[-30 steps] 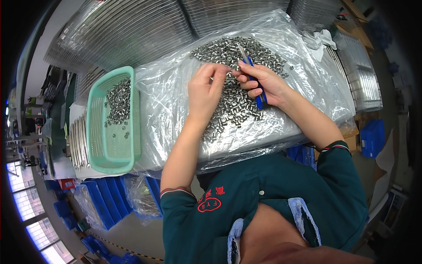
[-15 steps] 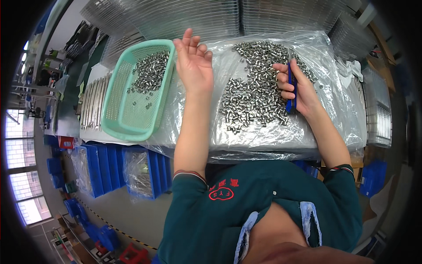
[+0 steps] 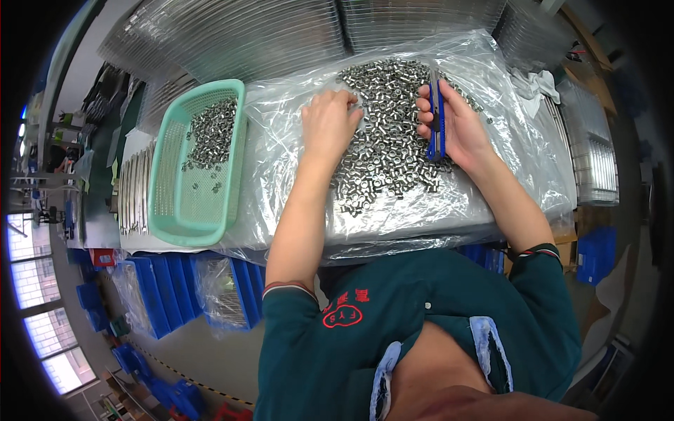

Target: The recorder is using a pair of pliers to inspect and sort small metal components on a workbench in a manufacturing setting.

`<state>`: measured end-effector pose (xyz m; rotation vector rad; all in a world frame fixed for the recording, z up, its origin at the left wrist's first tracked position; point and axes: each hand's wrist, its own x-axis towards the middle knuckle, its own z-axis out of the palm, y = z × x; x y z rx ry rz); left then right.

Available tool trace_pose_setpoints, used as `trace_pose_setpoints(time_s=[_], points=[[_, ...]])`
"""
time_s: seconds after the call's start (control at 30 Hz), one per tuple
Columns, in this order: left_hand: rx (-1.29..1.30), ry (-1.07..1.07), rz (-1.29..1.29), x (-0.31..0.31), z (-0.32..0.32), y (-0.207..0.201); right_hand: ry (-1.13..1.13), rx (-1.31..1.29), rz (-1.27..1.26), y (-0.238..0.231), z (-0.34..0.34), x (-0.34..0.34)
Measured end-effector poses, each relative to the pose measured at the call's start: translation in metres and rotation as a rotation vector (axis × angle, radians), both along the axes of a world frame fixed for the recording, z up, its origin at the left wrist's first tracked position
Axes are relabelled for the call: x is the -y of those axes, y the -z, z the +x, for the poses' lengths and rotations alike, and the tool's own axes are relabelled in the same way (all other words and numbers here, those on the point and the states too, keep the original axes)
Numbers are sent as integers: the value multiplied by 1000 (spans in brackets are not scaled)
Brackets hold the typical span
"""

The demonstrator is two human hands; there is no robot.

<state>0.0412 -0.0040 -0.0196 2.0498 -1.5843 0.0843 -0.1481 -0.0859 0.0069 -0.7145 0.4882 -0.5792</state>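
My right hand (image 3: 463,133) is closed around a blue utility knife (image 3: 437,123), held upright over the right side of a heap of small shiny metal sleeve-like parts (image 3: 386,147). The heap lies on clear plastic sheeting (image 3: 281,133) spread over the table. At the heap's upper left edge is my left hand (image 3: 328,123), back upward, with fingers bent and the thumb apart from them. I see nothing held in it, though its palm is hidden. To its left stands a mint-green perforated basket (image 3: 239,133) containing more metal parts (image 3: 212,133).
Stacks of clear plastic trays (image 3: 246,35) line the table's far side. Metal rods (image 3: 135,189) lie left of the basket. Blue bins (image 3: 165,295) stand below the table's front left edge. A white cloth (image 3: 533,88) lies at the right.
My left hand has turned from palm up beside the basket to palm down and moved to the heap's edge. The knife stays in my right hand. The whole view has shifted slightly.
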Motion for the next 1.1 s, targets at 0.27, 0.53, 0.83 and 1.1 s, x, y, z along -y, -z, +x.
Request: trace_pose_setpoints(time_s=[0.27, 0.53, 0.83, 1.1], points=[[-221, 215, -329, 3, -20, -22, -153, -36, -7, -5, -4, -4], [-287, 451, -464, -1, -41, -25, -217, -106, 0, -5, -3, -7], [-173, 445, -444, -1, -41, -25, -186, -138, -78, -3, -2, -9], [-563, 253, -436, -12, -22, -24, -228, 2, 155, -3, -3, -2]])
